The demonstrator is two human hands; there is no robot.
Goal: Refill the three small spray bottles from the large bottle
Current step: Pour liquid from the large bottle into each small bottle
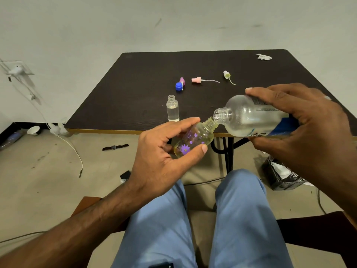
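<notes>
Just off the table's (119,130) near edge, my right hand (301,120) gripped the tilted large bottle (249,117), fingers curled round it, its mouth touching the neck of the flowered bottle (193,138) pinched in my left hand (164,159). Behind, an uncapped clear bottle (172,109) stood upright on the table, with three spray heads (197,80) and a blue cap (179,86) farther back.

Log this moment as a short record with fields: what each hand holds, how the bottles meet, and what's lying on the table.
left hand: left hand grips a small yellowish floral-print bottle, tilted, uncapped
right hand: right hand holds the large clear labelled bottle, tipped nearly sideways
contact: large bottle's mouth at the small bottle's neck, above the table's near edge
dark table: upright uncapped small clear bottle partly filled; blue cap; purple sprayer top; pink sprayer top; yellow-green sprayer top; crumpled white tissue
</notes>
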